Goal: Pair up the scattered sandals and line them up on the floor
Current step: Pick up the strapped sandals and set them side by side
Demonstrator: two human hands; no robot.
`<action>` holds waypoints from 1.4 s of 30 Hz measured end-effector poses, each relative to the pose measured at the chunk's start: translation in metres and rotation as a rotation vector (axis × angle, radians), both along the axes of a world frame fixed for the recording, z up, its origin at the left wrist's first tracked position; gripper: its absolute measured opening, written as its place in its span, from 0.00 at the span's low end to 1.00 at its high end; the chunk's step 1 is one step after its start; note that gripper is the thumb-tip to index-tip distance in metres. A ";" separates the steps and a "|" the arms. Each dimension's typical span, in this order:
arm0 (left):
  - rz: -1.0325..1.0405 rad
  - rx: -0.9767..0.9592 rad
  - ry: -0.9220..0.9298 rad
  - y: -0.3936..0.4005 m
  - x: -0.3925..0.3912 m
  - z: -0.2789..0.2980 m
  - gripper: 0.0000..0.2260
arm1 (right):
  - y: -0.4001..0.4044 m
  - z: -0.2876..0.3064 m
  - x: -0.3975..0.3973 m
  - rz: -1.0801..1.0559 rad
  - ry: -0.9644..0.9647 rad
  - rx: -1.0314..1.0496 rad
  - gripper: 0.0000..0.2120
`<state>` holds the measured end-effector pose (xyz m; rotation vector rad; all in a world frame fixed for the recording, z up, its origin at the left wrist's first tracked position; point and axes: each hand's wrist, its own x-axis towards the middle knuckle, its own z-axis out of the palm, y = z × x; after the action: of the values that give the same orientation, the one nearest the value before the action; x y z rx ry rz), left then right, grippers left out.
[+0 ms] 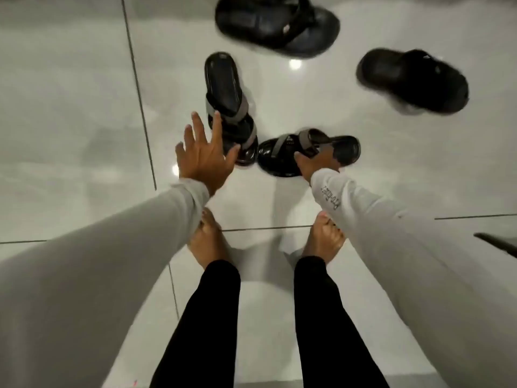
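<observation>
Light grey long sleeves, black trousers, bare feet.

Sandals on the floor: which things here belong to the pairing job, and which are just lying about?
Job:
two grey-strapped glossy black sandals
two all-black chunky sandals
left hand
right hand

Lying about:
dark flat object at right edge

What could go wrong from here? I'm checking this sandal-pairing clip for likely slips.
1. The right hand grips the grey-strapped sandal only near one edge, so it may tilt or drop.
2. The left hand is spread open beside the matching sandal; its toe nearly meets the other's, so lifting one could nudge the other.
3. The two black sandals look alike and blurred, so left and right could be mixed.
</observation>
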<state>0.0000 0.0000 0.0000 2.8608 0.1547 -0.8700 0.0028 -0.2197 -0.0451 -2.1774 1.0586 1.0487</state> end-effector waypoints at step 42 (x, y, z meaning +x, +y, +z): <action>-0.086 -0.041 0.134 0.135 0.001 -0.068 0.26 | 0.188 -0.012 0.036 0.400 -0.470 0.304 0.20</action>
<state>0.0006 0.1348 -0.0676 2.7890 0.0286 -1.0690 0.0384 -0.0317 -0.0572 -2.2606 0.2423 0.7320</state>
